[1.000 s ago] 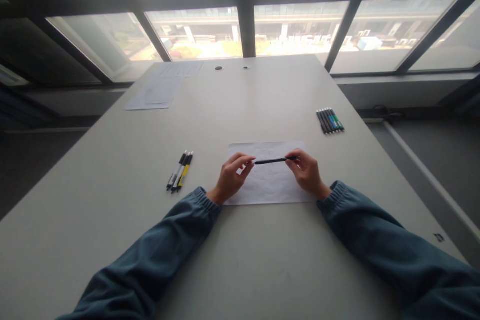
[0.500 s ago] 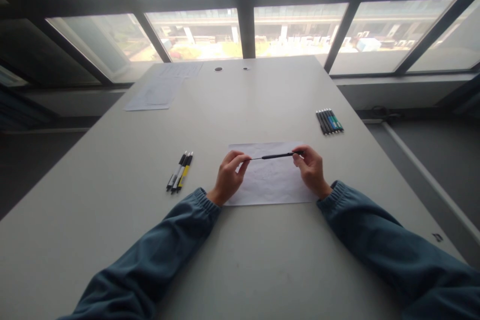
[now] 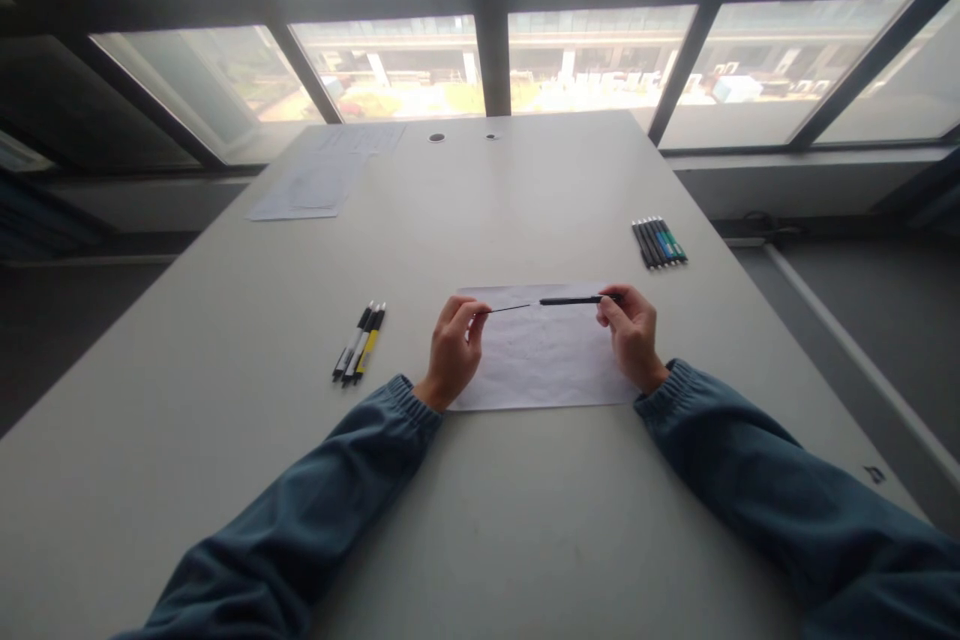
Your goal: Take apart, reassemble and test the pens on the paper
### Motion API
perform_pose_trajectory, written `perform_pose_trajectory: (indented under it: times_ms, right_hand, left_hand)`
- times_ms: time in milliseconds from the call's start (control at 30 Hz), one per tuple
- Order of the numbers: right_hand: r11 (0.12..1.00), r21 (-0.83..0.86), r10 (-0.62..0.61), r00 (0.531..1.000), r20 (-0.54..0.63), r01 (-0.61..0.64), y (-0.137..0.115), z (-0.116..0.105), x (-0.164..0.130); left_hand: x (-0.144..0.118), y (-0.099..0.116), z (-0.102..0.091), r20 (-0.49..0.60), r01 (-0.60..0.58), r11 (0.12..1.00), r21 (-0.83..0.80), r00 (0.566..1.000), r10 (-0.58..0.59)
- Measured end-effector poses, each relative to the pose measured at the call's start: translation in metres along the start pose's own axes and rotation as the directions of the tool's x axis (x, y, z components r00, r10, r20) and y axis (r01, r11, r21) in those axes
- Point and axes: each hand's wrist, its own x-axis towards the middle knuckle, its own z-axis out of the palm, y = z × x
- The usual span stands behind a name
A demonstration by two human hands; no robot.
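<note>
My left hand [image 3: 454, 345] pinches one end of a thin dark pen refill [image 3: 510, 308], whose other end points right. Between the thumb and fingers of my right hand [image 3: 631, 328] is a black pen barrel [image 3: 568, 300], held almost level. A small gap separates the refill's tip from the barrel's left end. Both parts are above a white sheet of paper [image 3: 547, 370] with faint marks on it. The barrel's right end is partly hidden by my fingers.
Left of the paper lie three pens [image 3: 361, 344], one of them yellow. A row of several pens [image 3: 659, 243] rests at the right. Printed sheets [image 3: 304, 182] are at the table's far left corner. A small dark object [image 3: 874, 474] lies near the right edge.
My right hand has drawn the barrel to the right and my left hand has shifted slightly left. The refill, partly inside the barrel before, is now fully out.
</note>
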Motion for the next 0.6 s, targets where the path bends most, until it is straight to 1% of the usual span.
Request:
perform_pose_trajectory:
  times_ms: [133, 267, 367, 433, 533, 600]
  right_hand:
    - [1.000, 0.019, 0.020, 0.999, -0.048, -0.019, 0.0013, -0.0011, 0.0024]
    - [0.999, -0.044, 0.024, 0.998, -0.055, -0.027, -0.0028, 0.0014, 0.0023]
    - [0.993, -0.120, 0.012, 1.000, 0.006, -0.011, -0.0052, 0.0039, 0.0006]
    - [0.982, -0.188, -0.024, 0.998, 0.051, 0.033, -0.0049, 0.0047, -0.0007]
    - [0.932, -0.340, -0.082, 0.988, 0.130, 0.122, -0.0022, 0.0049, -0.0024]
    - [0.895, -0.416, -0.087, 0.979, 0.186, 0.159, -0.0002, 0.0049, -0.0033]
  left_hand:
    - [0.0001, 0.0004, 0.0000, -0.001, -0.009, 1.000, -0.013, 1.000, 0.009]
    - [0.0001, 0.0024, 0.0003, 0.058, -0.040, 0.998, -0.045, 0.997, 0.043]
    - [0.0006, 0.0051, 0.0004, 0.117, -0.109, 0.992, -0.059, 0.986, 0.115]
    - [0.0009, 0.0063, 0.0004, 0.148, -0.159, 0.985, -0.065, 0.975, 0.167]
    - [0.0010, 0.0067, 0.0005, 0.195, -0.216, 0.974, -0.070, 0.954, 0.226]
    - [0.0012, 0.0067, 0.0006, 0.229, -0.237, 0.969, -0.070, 0.941, 0.247]
